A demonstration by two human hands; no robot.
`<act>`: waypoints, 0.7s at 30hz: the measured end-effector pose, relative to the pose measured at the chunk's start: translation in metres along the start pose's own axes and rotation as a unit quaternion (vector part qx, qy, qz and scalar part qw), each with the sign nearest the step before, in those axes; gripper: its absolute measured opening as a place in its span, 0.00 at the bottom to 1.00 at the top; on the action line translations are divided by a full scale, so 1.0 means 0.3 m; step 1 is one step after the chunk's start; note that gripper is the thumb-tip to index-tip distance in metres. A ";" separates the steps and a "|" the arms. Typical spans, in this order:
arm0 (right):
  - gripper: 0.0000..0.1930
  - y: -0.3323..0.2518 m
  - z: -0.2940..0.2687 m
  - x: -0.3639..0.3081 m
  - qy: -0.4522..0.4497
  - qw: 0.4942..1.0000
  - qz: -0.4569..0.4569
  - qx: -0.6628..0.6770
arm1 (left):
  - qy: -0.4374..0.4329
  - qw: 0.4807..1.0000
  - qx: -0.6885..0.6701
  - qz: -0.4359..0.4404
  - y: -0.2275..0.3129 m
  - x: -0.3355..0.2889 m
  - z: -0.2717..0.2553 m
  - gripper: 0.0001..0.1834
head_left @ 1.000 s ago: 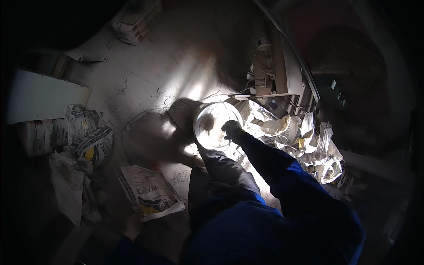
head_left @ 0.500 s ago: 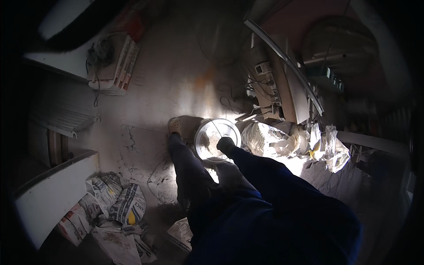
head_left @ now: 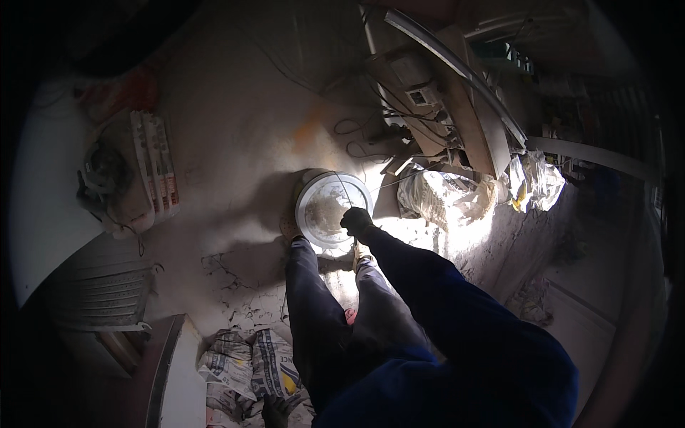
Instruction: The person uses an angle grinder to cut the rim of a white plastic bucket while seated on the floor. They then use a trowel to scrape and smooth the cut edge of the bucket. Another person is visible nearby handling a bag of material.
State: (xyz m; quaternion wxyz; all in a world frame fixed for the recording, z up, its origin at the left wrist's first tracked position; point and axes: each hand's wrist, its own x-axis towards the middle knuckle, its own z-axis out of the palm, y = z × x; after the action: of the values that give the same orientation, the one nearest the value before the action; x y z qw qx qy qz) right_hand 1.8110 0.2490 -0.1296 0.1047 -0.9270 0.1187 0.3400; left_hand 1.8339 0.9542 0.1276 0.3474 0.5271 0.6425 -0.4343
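A round pale bucket (head_left: 309, 232) stands on the floor by my feet, with light grey, powdery-looking matter inside it. My right hand (head_left: 358, 221) is over the bucket's near right side, closed around its thin wire handle (head_left: 346, 189). The handle runs from the far rim to my fist. At the lower edge, in front of the printed sacks, a dark shape looks like my left hand (head_left: 275, 411); its fingers are too dark to make out.
Crumpled bags (head_left: 446, 196) lie right of the bucket. Beyond them stands a board with cables and a socket box (head_left: 422, 96). Printed sacks (head_left: 267, 360) and a white panel (head_left: 178, 378) are at lower left. A stack of boxes (head_left: 153, 167) stands at far left.
The view has shifted, and the bucket and my right hand now appear slightly further left and higher. My right hand still grips the handle. A dark shape has come in at the lower edge.
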 end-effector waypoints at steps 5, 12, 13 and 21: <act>0.11 0.010 -0.058 0.239 -0.003 0.985 0.068 0.161 | -0.157 0.986 0.005 -0.052 0.059 -0.016 -0.001 0.32; 0.16 -0.045 -0.102 0.323 0.046 0.950 0.154 0.267 | -0.113 0.970 0.201 0.076 0.377 -0.142 0.425 0.15; 0.16 -0.054 -0.113 0.308 0.051 0.939 0.176 0.290 | -0.296 0.942 0.135 0.078 0.464 -0.156 0.575 0.14; 0.23 -0.046 -0.158 0.216 0.043 0.753 0.319 0.574 | -0.282 0.866 0.226 0.347 0.620 -0.675 1.162 0.20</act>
State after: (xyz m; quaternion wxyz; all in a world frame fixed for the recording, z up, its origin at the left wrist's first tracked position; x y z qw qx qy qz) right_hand 1.8918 0.2395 -0.1350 0.4972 -0.6150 0.5846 0.1811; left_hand 2.0531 0.5684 0.1422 0.5135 0.6348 0.1773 -0.5494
